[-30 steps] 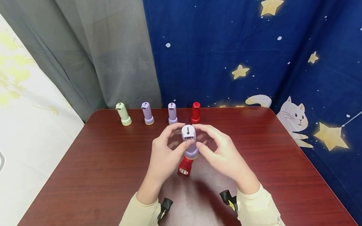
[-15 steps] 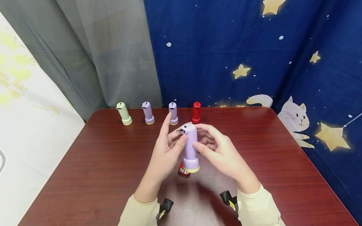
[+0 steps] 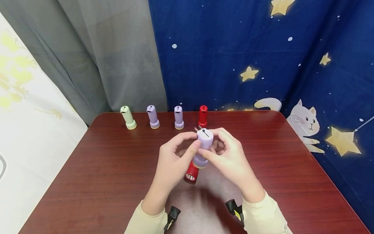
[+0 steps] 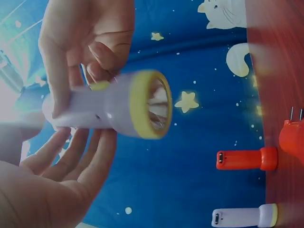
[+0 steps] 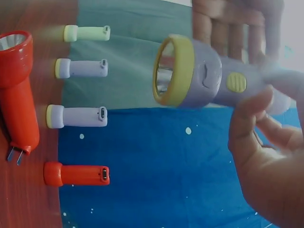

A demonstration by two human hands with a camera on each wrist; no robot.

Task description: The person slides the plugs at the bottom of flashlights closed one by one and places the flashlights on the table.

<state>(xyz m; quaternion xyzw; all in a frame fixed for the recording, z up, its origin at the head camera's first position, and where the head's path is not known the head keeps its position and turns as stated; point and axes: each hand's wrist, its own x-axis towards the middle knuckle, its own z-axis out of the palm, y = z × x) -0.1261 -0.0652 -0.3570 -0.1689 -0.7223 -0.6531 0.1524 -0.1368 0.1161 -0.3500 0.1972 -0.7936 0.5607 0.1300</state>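
Note:
A lilac flashlight (image 3: 205, 139) is held upright above the table between both hands, its yellow-rimmed lens end down. Two metal plug prongs (image 3: 198, 128) stick out from its upper end, on the far side. My right hand (image 3: 232, 157) grips its body from the right, thumb across the near side. The left hand (image 3: 172, 159) has its thumb against the near side and its forefinger reaching round by the prongs. The right wrist view shows a ribbed yellow switch (image 5: 236, 82) on the body. Below lies a red flashlight (image 3: 192, 172), partly hidden in the head view, its prongs out.
Along the table's back edge stand a pale green flashlight (image 3: 128, 118), two lilac flashlights (image 3: 153, 117) and a red flashlight (image 3: 203, 116), all lens down. Behind the brown table (image 3: 96, 169) hang a grey curtain (image 3: 125, 58) and a blue starry curtain (image 3: 210, 58).
The lilac flashlight has been turned about in the hands: its plug end faced left half a second ago and now faces away. Its prongs now stand out on the far side.

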